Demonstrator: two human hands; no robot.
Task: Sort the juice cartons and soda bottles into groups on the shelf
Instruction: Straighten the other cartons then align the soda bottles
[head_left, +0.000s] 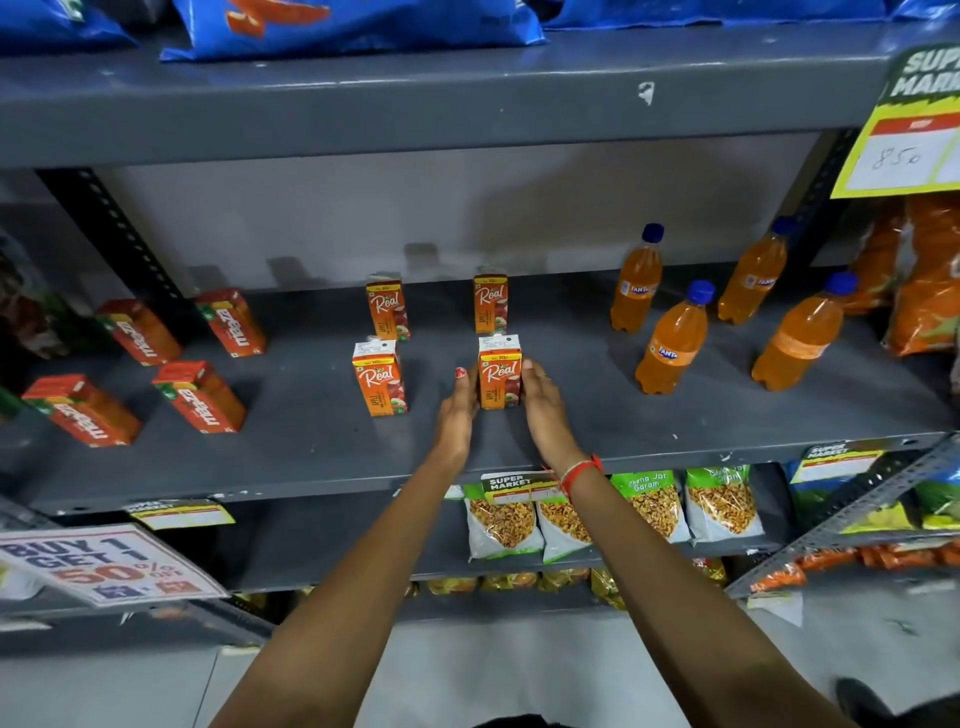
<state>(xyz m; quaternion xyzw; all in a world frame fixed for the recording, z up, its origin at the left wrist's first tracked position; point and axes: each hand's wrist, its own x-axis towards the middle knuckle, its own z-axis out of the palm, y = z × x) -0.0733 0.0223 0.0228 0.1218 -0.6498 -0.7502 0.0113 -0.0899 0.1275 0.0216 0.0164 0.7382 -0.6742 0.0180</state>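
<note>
Juice cartons: four orange "Real" ones stand upright mid-shelf (311, 457) in a loose two-by-two. Front-right Real carton (500, 372) sits between both hands, base on the shelf as far as I can tell. Left hand (460, 410) is against its left side, right hand (543, 410) against its right. Fingers of both are held together and flat along the carton's sides, clamping it between the two hands; only a red-painted left fingertip (460, 372) and the right fingertips (529, 365) show past the edges. The rest of the contact is hidden behind the carton and the backs of the hands, and the thumbs can't be made out.

Front-left Real carton (380, 378) is near the left hand, not touching. Back pair (388, 309) (490, 304) stand behind, apart.

Four red Maaza cartons (200, 397) lie on their sides at the left end, well apart from the hands. Leftmost goods beyond them are dark and cut off, unreadable.

Four Fanta bottles (673, 339) stand upright at the right, blue caps, loosely grouped.

Red band (579, 472) on the right wrist. Yellow price sign (904, 150) at top right is cropped; handwritten figure hard to read. Snack bags (501, 525) on the shelf below are partly hidden by the forearms.
</note>
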